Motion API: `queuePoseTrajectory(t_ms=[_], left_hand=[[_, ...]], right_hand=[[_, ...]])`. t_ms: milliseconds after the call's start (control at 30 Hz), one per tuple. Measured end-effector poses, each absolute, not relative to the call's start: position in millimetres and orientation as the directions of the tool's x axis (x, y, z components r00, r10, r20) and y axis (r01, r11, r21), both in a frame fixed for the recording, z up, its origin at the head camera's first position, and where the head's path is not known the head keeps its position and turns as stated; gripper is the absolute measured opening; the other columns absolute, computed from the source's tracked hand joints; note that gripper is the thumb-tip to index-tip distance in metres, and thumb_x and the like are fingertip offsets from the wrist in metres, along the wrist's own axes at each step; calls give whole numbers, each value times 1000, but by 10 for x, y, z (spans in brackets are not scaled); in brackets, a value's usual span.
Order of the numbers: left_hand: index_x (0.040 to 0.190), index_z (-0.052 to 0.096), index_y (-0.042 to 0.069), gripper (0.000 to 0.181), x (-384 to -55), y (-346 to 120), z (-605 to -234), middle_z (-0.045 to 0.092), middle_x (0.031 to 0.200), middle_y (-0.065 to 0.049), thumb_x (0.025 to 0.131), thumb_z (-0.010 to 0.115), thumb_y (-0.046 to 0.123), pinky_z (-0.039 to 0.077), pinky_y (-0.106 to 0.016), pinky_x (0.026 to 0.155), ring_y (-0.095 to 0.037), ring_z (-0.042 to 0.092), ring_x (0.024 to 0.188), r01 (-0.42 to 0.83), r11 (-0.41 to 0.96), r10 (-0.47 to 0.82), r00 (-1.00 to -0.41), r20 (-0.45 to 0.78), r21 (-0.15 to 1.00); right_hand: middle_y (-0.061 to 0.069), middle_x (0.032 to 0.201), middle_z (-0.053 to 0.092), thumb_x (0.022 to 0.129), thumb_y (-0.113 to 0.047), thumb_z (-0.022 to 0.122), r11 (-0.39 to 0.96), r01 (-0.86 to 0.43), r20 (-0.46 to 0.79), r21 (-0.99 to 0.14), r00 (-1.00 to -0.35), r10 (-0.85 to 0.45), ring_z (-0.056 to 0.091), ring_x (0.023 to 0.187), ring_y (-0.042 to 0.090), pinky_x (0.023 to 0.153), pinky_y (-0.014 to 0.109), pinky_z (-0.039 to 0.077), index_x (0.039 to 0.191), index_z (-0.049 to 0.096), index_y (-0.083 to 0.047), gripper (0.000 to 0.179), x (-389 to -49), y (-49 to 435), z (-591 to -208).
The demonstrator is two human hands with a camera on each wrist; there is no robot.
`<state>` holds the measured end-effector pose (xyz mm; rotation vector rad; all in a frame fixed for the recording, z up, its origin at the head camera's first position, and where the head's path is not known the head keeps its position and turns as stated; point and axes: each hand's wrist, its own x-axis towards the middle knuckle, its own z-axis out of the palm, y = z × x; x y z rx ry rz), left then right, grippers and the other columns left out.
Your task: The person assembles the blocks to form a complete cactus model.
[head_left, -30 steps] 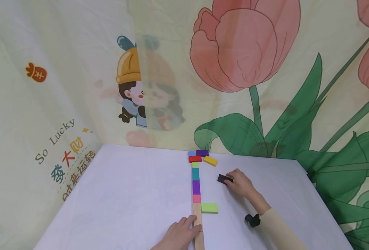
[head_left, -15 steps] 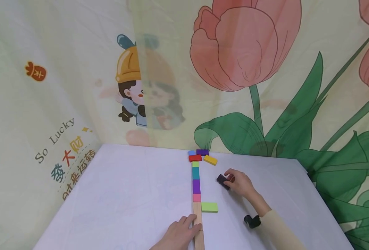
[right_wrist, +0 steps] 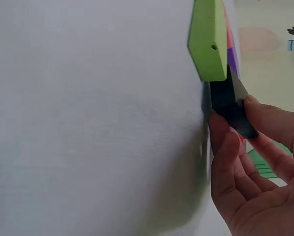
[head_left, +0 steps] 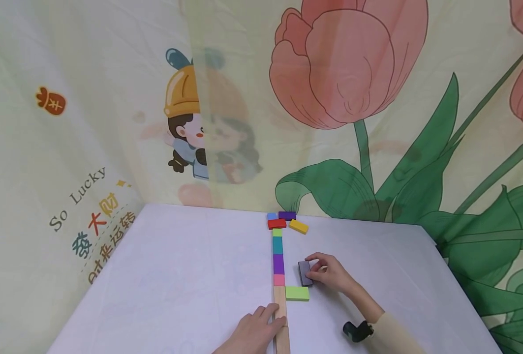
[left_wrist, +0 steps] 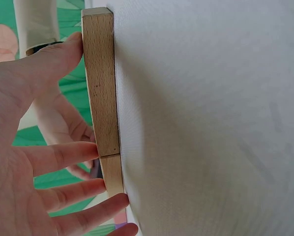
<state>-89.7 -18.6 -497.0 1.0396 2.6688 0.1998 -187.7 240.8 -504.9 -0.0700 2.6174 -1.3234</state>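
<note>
My right hand (head_left: 332,275) pinched dark oblong block (head_left: 303,273) just beyond lime-green oblong block (head_left: 297,294); spread left hand (head_left: 253,330) touched beige wooden bar (left_wrist: 102,83). Light pressure seemed best.

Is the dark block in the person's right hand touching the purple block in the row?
No, the head view shows white tabletop between the dark block and the row's purple block.

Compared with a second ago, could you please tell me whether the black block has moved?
Yes: in the head view, the black block has moved left and toward the person, closer to the pink block, which has stayed put.
</note>
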Motion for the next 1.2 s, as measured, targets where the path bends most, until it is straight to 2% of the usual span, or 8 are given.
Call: queuePoseTrajectory(t_ms=[267, 600, 667, 767, 867, 933, 1033, 1200], left_hand=[[134, 52, 30, 75, -902, -192, -4967, 47, 141, 0, 73, 68, 70, 51, -25, 76, -11, 51, 107, 656, 723, 690, -695, -201, 215], [132, 54, 29, 74, -895, -197, -4975, 48, 139, 0, 72, 69, 69, 48, -23, 71, -10, 50, 104, 672, 713, 700, -694, -167, 199], [132, 54, 29, 74, -893, -196, -4974, 48, 139, 0, 72, 69, 69, 48, -23, 71, -10, 50, 104, 673, 714, 700, -695, -165, 195], [133, 54, 30, 74, -891, -192, -4968, 48, 140, 0, 72, 69, 69, 50, -24, 73, -11, 51, 106, 666, 719, 695, -697, -178, 199], [134, 53, 30, 74, -888, -192, -4955, 47, 141, 1, 73, 68, 70, 51, -26, 77, -11, 51, 107, 654, 727, 686, -700, -199, 207], [134, 53, 30, 75, -886, -193, -4948, 47, 141, 1, 73, 67, 71, 52, -27, 78, -11, 52, 108, 651, 730, 683, -701, -203, 208], [134, 53, 30, 75, -886, -197, -4945, 48, 141, 1, 73, 67, 71, 51, -26, 77, -11, 51, 107, 654, 727, 686, -700, -196, 210], [134, 53, 30, 75, -892, -195, -4949, 47, 141, 0, 73, 67, 71, 51, -27, 77, -11, 51, 107, 648, 727, 686, -697, -207, 227]], right_hand=[[6, 85, 62, 81, -8, 76, 611, 69, -158, -788, -983, -93, 56, 70, 15, 61, 21, 50, 111, 65, -6, 33, -1822, 2372, -5073], [6, 87, 63, 81, -12, 77, 616, 85, -179, -783, -979, -93, 54, 70, 15, 60, 20, 49, 112, 66, -4, 34, -1824, 2370, -5108], [7, 91, 63, 79, -15, 79, 621, 74, -182, -780, -977, -113, 53, 72, 15, 61, 21, 49, 116, 64, -3, 41, -1816, 2378, -5101], [10, 103, 60, 73, -25, 84, 666, 34, -200, -746, -964, -175, 53, 77, 14, 64, 22, 48, 126, 58, -4, 63, -1793, 2394, -5078], [12, 114, 52, 64, -33, 90, 724, -25, -230, -689, -940, -251, 51, 82, 14, 66, 21, 45, 137, 49, -5, 88, -1765, 2400, -5061], [12, 116, 45, 59, -35, 92, 754, -65, -243, -653, -926, -290, 49, 86, 14, 66, 21, 43, 141, 44, -5, 100, -1749, 2391, -5055], [11, 115, 41, 57, -36, 94, 769, -96, -242, -632, -918, -314, 47, 88, 15, 66, 21, 42, 142, 42, -5, 104, -1738, 2365, -5048], [10, 115, 39, 57, -32, 94, 774, -98, -246, -626, -917, -315, 46, 87, 16, 66, 22, 42, 140, 44, -7, 100, -1747, 2346, -5041]])
